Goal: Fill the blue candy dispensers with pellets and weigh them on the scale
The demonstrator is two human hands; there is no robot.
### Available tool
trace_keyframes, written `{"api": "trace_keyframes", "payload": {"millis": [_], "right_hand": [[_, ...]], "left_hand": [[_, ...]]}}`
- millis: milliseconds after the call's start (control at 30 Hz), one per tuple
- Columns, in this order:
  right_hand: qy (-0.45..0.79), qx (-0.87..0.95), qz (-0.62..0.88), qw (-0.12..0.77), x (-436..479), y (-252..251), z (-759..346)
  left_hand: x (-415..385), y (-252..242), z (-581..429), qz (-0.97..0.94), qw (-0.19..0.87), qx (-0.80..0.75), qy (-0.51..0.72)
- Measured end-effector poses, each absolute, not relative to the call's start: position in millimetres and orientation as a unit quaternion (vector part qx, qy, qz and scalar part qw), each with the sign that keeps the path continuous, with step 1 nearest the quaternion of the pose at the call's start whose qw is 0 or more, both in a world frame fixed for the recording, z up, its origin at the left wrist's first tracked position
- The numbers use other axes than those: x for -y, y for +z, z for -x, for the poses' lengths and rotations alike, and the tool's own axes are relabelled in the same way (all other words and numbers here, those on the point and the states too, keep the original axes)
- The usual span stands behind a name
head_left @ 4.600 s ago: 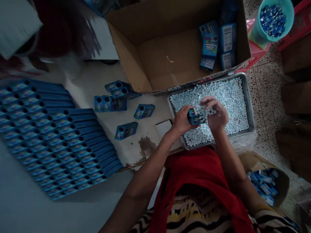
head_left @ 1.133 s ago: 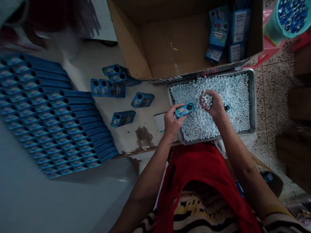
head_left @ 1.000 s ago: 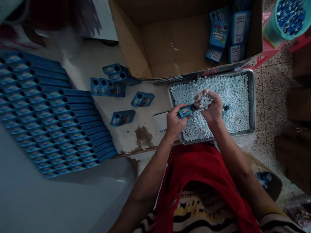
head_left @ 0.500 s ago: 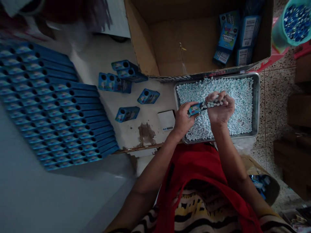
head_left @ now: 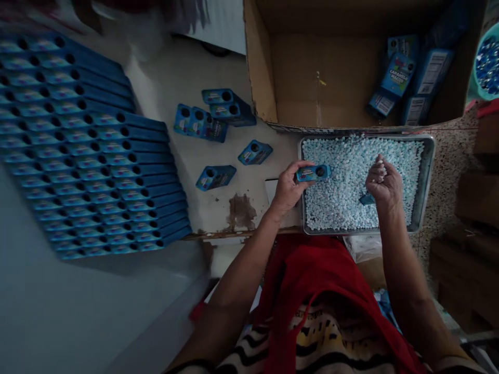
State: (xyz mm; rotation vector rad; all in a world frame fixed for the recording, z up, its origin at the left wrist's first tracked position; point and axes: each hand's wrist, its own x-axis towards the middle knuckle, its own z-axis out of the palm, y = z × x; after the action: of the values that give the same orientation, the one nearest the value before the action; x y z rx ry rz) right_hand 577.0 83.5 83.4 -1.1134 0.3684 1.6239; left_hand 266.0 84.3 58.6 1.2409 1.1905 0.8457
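My left hand (head_left: 288, 191) is closed round a small blue candy box (head_left: 307, 173), held over the left edge of the metal tray (head_left: 428, 179). A dark round hole shows in the box's end facing the tray. Pale blue and white candies (head_left: 335, 208) fill the tray. Above its right part, my right hand (head_left: 385, 182) is closed, with a few candies showing between its fingers. Beside that hand, a small blue piece (head_left: 366, 199) lies on the candies; I cannot tell what it is.
Several blue boxes (head_left: 216, 177) stand on the table left of the tray, by a partly hidden scale (head_left: 272, 191). Stacked blue boxes (head_left: 97, 156) fill the far left. Behind the tray is a cardboard box (head_left: 296, 78) containing blue packs. A teal bucket (head_left: 477, 78) is at right.
My right hand has drawn away from the candy box to the right and closed from a cupped shape. My left hand still holds the box. The view has shifted.
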Motion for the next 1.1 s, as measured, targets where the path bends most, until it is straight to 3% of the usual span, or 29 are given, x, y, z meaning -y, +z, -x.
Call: {"api": "trace_keyframes", "payload": {"millis": [133, 333, 533, 800, 967, 1100], "right_hand": [[0.695, -0.104, 0.478, 0.527, -86.4, 100.4, -540.4], [0.630, 0.018, 0.501, 0.594, -99.9, 134.6, -454.5], [0.554, 0.213, 0.528, 0.607, -97.0, 123.3, -417.5], [0.580, -0.009, 0.491, 0.650, -97.8, 113.3, -485.3], [0.619, 0.022, 0.555, 0.555, -78.1, 124.9, -577.6], [0.526, 0.142, 0.709, 0.448, -61.8, 122.6, -652.4]], "left_hand": [[-83.5, 66.9, -253.9, -0.582, 0.513, -0.524, 0.352], [-82.8, 75.1, -256.4, -0.617, 0.499, -0.517, 0.323], [-80.2, 74.1, -275.3, -0.644, 0.491, -0.511, 0.290], [-81.0, 66.7, -258.7, -0.611, 0.465, -0.548, 0.331], [-84.3, 28.6, -212.7, -0.492, 0.405, -0.660, 0.398], [-96.4, -19.3, -188.7, -0.390, 0.347, -0.739, 0.425]]}}
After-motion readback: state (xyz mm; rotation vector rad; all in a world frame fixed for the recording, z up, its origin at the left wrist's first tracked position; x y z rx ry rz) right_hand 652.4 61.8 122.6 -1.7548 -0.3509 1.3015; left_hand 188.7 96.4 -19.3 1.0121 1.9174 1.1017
